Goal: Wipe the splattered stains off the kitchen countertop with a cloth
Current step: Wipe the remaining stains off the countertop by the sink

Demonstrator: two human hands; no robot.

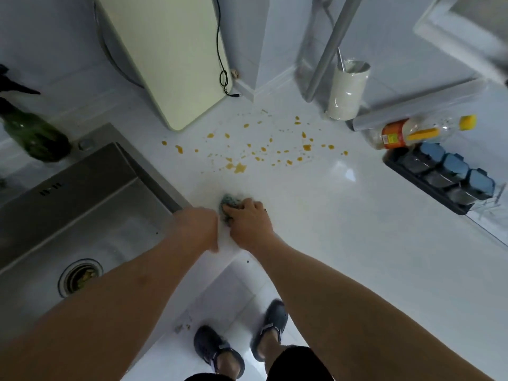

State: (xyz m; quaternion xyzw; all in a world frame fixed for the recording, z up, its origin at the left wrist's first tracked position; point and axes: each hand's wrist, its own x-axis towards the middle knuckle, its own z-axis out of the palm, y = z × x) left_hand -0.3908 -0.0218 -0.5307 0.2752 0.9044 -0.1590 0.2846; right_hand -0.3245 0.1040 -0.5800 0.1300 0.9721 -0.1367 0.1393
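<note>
Orange stains (264, 149) are risking smearing across the bench (343, 229) as the right hand (248, 221) is gripping a bunched cloth (226, 204), the blurred left hand's (196, 229) grip being unclear

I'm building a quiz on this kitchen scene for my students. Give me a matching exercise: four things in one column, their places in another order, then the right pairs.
Things:
1. cloth
2. green bottle
3. cutting board
4. orange stains

Places:
A. leaning against the back wall
B. under the fingers of the right hand, near the counter's front edge
C. left of the sink, at the picture's edge
D. scattered on the countertop beyond the hands

Pairs: 1-B, 2-C, 3-A, 4-D
</note>
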